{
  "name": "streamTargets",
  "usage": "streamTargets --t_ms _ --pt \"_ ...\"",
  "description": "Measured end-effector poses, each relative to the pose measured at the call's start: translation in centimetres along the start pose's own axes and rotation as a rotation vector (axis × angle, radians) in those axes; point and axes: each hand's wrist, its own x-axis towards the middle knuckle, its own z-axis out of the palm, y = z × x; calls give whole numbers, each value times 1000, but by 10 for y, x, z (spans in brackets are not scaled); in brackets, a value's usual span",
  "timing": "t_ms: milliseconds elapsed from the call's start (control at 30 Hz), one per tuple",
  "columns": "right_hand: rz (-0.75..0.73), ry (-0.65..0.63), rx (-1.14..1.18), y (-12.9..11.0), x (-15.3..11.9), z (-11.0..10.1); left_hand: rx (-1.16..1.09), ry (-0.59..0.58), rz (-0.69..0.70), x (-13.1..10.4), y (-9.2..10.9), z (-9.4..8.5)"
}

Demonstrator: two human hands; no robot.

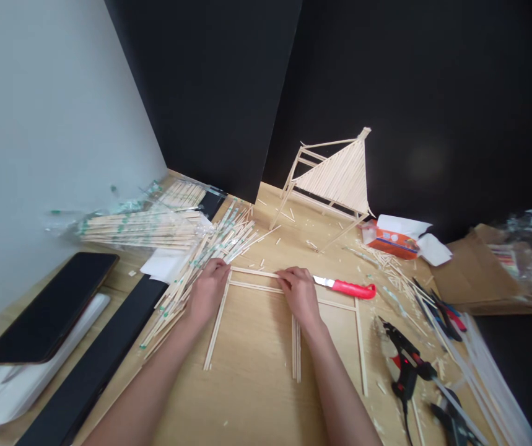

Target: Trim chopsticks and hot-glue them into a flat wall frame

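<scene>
Between my two hands runs a thin pale wooden stick (254, 272), lying across the tabletop. My left hand (207, 291) pinches its left end, close to the top of a slanting stick leg (217, 325). Fingers closed, my right hand (299, 294) grips the same stick farther right. Just below it lies a parallel crossbar (256, 287) of a flat stick frame, whose right leg (361, 347) points toward me. Several sticks side by side (296, 350) extend from under my right hand. A red-handled knife (352, 288) lies right of that hand, its blade tip near my wrist.
Loose sticks (233, 232) and bagged sticks (140, 228) pile up at left, near a phone (52, 306). A stick model with a triangular panel (340, 176) stands behind. On the right are an orange box (393, 238), pliers (442, 313), a glue gun (405, 356) and a cardboard box (474, 272).
</scene>
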Motion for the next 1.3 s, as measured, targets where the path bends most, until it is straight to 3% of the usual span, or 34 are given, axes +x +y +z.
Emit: streamTargets --t_ms 700,1067,1300 --pt "15 26 45 3 -2 -4 -12 23 10 1 1 -1" --pt "223 293 -5 29 -31 -9 -11 51 29 2 0 1" --pt "244 329 -6 28 -37 -5 11 76 55 2 -6 5"
